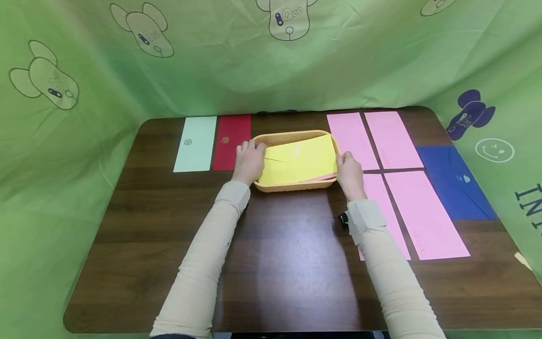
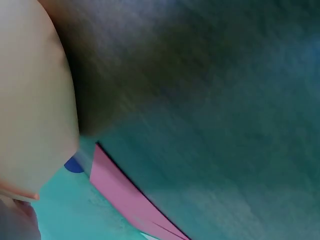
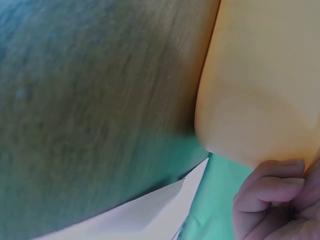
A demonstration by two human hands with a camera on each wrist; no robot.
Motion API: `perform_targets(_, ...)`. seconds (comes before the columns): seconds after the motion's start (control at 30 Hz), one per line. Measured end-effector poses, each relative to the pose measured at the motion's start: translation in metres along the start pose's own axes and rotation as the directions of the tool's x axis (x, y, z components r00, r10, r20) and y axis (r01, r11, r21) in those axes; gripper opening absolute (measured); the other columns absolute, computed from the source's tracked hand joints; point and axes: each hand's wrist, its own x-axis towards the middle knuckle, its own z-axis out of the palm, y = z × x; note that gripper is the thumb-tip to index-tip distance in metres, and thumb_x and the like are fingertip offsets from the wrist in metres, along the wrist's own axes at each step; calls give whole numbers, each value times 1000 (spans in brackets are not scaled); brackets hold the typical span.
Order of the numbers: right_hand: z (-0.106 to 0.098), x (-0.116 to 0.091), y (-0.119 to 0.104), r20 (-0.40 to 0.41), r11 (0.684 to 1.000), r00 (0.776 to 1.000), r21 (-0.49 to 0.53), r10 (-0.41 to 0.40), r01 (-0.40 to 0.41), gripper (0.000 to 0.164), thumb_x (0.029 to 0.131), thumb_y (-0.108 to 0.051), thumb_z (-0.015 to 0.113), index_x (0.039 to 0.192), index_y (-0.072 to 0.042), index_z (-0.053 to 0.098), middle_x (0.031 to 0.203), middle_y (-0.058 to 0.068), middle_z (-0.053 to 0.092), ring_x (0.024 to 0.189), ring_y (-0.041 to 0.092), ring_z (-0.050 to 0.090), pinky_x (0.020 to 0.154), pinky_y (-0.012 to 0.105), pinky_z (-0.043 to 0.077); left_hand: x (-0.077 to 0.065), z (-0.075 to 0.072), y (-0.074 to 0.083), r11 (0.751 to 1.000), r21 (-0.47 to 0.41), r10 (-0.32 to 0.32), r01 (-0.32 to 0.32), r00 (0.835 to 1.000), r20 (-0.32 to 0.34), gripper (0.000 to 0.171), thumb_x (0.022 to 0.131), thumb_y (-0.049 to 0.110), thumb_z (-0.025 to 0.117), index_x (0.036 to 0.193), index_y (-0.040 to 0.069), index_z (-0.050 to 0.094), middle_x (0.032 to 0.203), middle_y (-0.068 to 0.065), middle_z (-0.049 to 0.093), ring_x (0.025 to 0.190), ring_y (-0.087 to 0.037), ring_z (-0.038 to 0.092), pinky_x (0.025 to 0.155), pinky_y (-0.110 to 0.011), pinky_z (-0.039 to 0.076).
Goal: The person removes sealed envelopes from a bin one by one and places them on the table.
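Note:
A shallow yellow-orange plastic basket [image 1: 296, 187] sits at the middle of the table, towards the back. Inside lies a yellow envelope [image 1: 300, 160], with a sliver of pink paper [image 1: 326, 178] showing under its front right edge. My left hand [image 1: 251, 162] grips the basket's left end by the rim. At the opposite end, my right hand [image 1: 350, 174] holds the rim. Curled fingers [image 3: 270, 195] show beside the basket's wall [image 3: 260, 95] in the right wrist view. How many envelopes the basket contains is hidden.
To the left of the basket lie a pale green envelope [image 1: 195, 143] and a red envelope [image 1: 232, 141]. Several pink envelopes [image 1: 425, 214] are laid in two rows on the right. A blue envelope [image 1: 455, 183] lies beyond them. Green printed cloth [image 1: 237, 75] surrounds the table [image 1: 139, 263].

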Motion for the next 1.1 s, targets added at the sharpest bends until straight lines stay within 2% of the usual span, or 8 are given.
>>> perform_targets(0.1, -1, -1, 0, -4, 1000, 1000, -4, -6, 6, 32, 104, -26, 29, 97, 1, 43, 78, 18, 45, 77, 34, 48, 65, 40, 39, 0, 1, 0, 997, -65, -56, 52, 997, -51, 28, 103, 22, 38, 122, 11, 55, 115, -10, 55, 104, -26, 43, 92, -39, 33)
perform_targets(0.23, -2, -1, 0, -14, 1000, 1000, -4, -20, 20, 31, 103, -25, 28, 95, 1, 43, 77, 17, 44, 76, 34, 47, 64, 39, 39, -3, -1, 2, 980, -163, -131, 114, 986, -100, 27, 102, 21, 40, 119, 10, 57, 113, -7, 62, 101, -24, 44, 91, -36, 34)
perform_targets(0.37, -4, -2, 0, -20, 1000, 999, -10, -25, 24, 31, 103, -25, 28, 97, 2, 43, 78, 18, 45, 75, 34, 47, 64, 39, 38, -7, -3, 3, 979, -182, -123, 90, 975, -183, 24, 101, 18, 41, 116, 9, 58, 111, -8, 64, 101, -25, 46, 90, -35, 36)
perform_targets(0.5, -5, -1, 0, -19, 1000, 1000, -14, -25, 24, 32, 103, -25, 28, 99, 2, 43, 79, 19, 45, 74, 33, 46, 63, 38, 38, -11, -1, 4, 984, -170, -103, 55, 952, -290, 23, 101, 16, 41, 112, 6, 59, 105, -10, 64, 99, -27, 48, 87, -37, 38)
perform_targets(0.63, -6, -2, 0, -31, 999, 999, -13, -40, 40, 31, 103, -25, 29, 95, 2, 43, 79, 20, 46, 75, 34, 47, 64, 41, 39, -13, 1, 4, 969, -232, -161, 83, 925, -343, 26, 102, 18, 39, 112, 4, 58, 104, -12, 63, 97, -28, 48, 88, -38, 38)
perform_targets(0.8, -4, -5, 1, -49, 999, 998, -6, -49, 49, 29, 102, -23, 31, 92, 2, 43, 82, 25, 50, 77, 38, 48, 72, 50, 43, -15, 2, 4, 921, -355, -287, 161, 896, -338, 30, 102, 23, 40, 115, 3, 58, 107, -12, 64, 97, -28, 49, 91, -38, 38)
perform_targets(0.93, -1, -6, 1, -62, 999, 997, -1, -46, 46, 29, 101, -21, 31, 93, 3, 44, 87, 29, 53, 79, 41, 49, 76, 54, 43, -18, 0, 5, 866, -457, -356, 200, 890, -285, 32, 101, 28, 44, 119, 5, 58, 109, -11, 64, 98, -25, 50, 88, -36, 45)
perform_targets(1.1, 0, -7, 0, -53, 999, 998, 0, -42, 42, 29, 102, -21, 32, 95, 4, 45, 87, 29, 52, 78, 39, 49, 73, 51, 43, -23, -7, 6, 799, -576, -385, 172, 882, -271, 33, 100, 30, 47, 120, 6, 59, 107, -11, 66, 94, -25, 56, 82, -36, 50)
